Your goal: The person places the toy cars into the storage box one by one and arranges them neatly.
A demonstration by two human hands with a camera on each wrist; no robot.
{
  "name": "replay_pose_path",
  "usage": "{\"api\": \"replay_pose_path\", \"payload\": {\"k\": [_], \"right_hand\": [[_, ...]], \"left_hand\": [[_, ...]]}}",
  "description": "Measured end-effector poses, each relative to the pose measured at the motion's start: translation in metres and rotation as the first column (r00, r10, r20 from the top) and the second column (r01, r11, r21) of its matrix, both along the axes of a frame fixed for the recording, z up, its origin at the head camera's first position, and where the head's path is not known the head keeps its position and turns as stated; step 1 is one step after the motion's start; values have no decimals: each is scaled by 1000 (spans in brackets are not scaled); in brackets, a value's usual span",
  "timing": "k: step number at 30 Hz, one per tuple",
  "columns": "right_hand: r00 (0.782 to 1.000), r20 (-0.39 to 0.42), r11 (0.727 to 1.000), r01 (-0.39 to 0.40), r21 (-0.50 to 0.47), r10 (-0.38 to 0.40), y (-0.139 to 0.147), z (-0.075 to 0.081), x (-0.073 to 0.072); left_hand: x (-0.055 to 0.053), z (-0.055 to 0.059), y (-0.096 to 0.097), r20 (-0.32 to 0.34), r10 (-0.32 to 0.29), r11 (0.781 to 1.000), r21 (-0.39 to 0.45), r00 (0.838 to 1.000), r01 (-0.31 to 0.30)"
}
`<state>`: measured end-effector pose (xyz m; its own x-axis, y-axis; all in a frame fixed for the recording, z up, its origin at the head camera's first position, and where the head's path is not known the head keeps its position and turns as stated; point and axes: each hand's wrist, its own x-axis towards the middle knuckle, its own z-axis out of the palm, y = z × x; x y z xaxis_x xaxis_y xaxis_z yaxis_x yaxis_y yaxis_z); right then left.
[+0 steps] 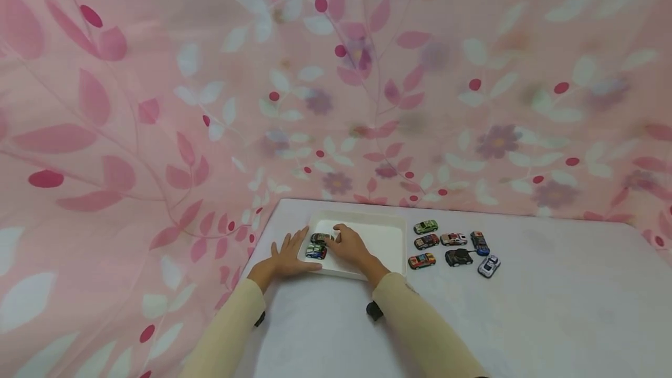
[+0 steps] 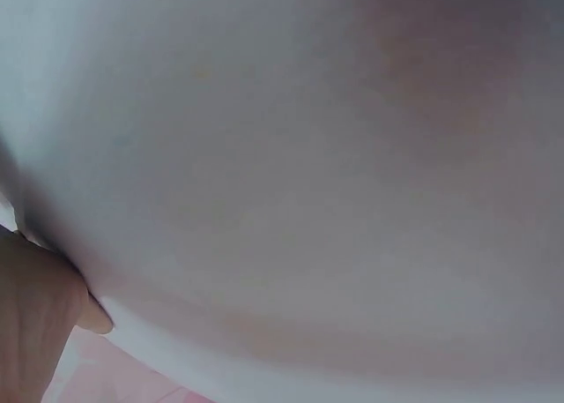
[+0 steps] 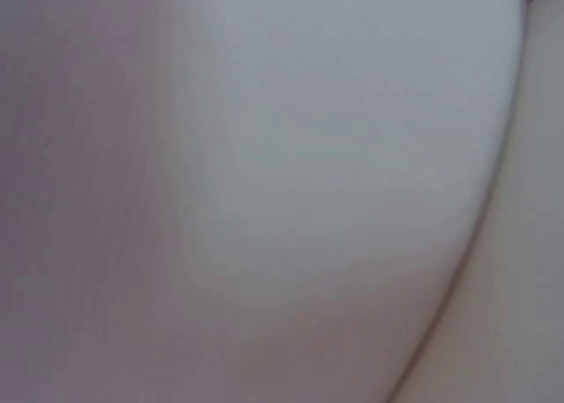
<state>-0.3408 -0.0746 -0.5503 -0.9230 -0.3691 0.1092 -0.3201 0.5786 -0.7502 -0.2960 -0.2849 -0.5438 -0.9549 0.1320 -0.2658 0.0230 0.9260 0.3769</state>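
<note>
In the head view a shallow white tray (image 1: 380, 232) lies on the white-covered table. My left hand (image 1: 287, 256) rests at its left front corner, fingers spread along the left side and thumb along the front rim. Inside the tray's left end sit two toy cars: a dark one (image 1: 319, 238) behind and a green, white and blue one (image 1: 316, 251) in front. My right hand (image 1: 350, 248) reaches over the front rim and pinches the right end of the dark car between thumb and finger. In the left wrist view, part of my left hand (image 2: 40, 310) shows at the edge.
Right of the tray stand several more toy cars, among them a green one (image 1: 426, 226), a red-orange one (image 1: 422, 261), a black one (image 1: 459, 257) and a white one (image 1: 489, 266). A pink floral cloth (image 1: 367, 104) hangs behind. The tray wall (image 3: 520, 244) fills the right wrist view's right side.
</note>
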Motion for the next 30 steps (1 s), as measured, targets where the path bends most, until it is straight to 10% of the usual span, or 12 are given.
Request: {"api": "replay_pose_path", "payload": {"k": [7, 17, 30], "right_hand": [[979, -179, 990, -81, 112, 101, 10, 10, 6], [895, -399, 937, -55, 345, 199, 46, 27, 8], [919, -378, 915, 54, 401, 111, 93, 35, -10]], "left_hand": [[0, -4, -6, -8, 13, 1000, 9, 1000, -13], [-3, -12, -4, -12, 2, 1000, 17, 1000, -2], [4, -2, 0, -36, 7, 999, 41, 999, -5]]}}
